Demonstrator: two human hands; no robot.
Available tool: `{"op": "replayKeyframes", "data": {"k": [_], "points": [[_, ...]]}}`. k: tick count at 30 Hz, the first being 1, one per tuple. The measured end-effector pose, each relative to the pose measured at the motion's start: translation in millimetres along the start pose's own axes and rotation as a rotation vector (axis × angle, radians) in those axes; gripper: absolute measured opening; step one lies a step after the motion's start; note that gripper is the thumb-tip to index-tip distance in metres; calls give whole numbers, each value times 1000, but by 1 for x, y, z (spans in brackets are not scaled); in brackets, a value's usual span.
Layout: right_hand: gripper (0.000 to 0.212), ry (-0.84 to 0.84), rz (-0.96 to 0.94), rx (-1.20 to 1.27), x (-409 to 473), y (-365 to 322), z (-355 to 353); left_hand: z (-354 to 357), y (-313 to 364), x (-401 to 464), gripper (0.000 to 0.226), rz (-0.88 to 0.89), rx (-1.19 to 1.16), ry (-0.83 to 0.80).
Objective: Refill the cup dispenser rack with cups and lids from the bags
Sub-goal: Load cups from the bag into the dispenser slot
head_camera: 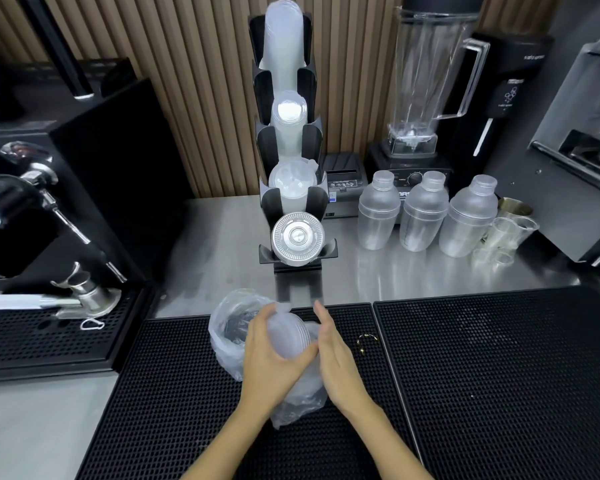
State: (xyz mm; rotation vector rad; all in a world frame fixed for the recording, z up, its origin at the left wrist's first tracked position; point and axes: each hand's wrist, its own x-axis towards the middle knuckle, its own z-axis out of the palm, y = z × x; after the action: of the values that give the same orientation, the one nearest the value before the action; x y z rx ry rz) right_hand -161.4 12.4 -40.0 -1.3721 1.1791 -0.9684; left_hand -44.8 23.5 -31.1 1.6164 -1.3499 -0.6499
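While the left hand [271, 351] curls around the lid stack [291, 336] in its plastic bag [229, 327], the right hand [336, 355] lies flat-fingered beside it — the dispenser rack [293, 150] straight ahead, lid slot [298, 242] lowest.

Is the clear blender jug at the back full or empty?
Empty: the clear blender jug shows only its bare blades through the walls, nothing inside.

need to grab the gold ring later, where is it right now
In the head view the gold ring lies on the black perforated mat, just right of the right hand and in front of the cup dispenser rack.
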Motion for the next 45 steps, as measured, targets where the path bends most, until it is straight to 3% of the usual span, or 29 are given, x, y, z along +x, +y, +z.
{"op": "replayKeyframes", "data": {"k": [5,9,13,18,23,27,31,39,42,45], "points": [[52,93,-31,-145,3,4,-4,-4,4,4,77,-88,-142,59],[44,274,-166,-392,5,5,-10,-15,7,4,71,-118,-315,52],[64,355,-229,-565,12,9,-16,-30,10,0,85,-64,-346,91],[70,527,-299,-502,42,-26,-30,-59,65,31,76,263,-192,160],[67,556,-424,-452,77,-81,-39,-68,149,120,75,518,72,140],[64,549,-472,-429,101,-105,-40,-47,169,197,91,453,427,22],[59,517,-500,-417,118,-118,-43,-30,170,240,83,421,727,-139],[51,423,-474,-355,145,-125,-42,-14,144,269,65,459,975,-342],[50,382,-484,-383,151,-126,-38,-10,142,272,59,461,947,-333],[53,379,-480,-377,155,-126,-37,-9,140,279,71,435,1004,-392]]}}
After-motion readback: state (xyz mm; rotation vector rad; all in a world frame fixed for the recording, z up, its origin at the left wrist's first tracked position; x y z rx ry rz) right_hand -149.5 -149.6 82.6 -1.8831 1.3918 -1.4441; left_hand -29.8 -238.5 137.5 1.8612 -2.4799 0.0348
